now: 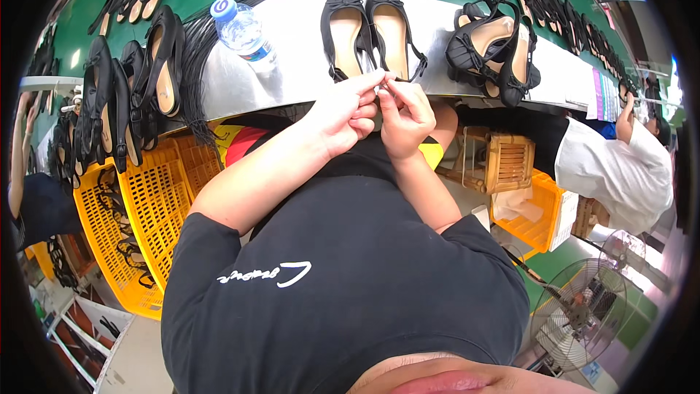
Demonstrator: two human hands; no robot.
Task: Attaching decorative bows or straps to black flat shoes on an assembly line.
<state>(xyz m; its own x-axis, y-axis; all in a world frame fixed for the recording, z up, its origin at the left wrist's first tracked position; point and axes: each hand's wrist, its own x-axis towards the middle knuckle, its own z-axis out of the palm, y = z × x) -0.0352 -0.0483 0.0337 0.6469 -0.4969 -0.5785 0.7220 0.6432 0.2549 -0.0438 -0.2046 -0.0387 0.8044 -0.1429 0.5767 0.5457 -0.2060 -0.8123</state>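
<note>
Black shoes [386, 29] with pale insoles lie as a pair before us by the near edge of the desk [295, 76], toes toward its far edge. Right by their heels, our left hand [344, 120] and right hand [407, 120] meet, fingertips pinched together; what sits between the tips is too small for us to tell. Left of the pair we have a blue-capped bottle [243, 33], then a bundle of black strips [192, 73] drooping over the near edge; to the right, strapped black footwear [470, 51] is heaped near that edge.
</note>
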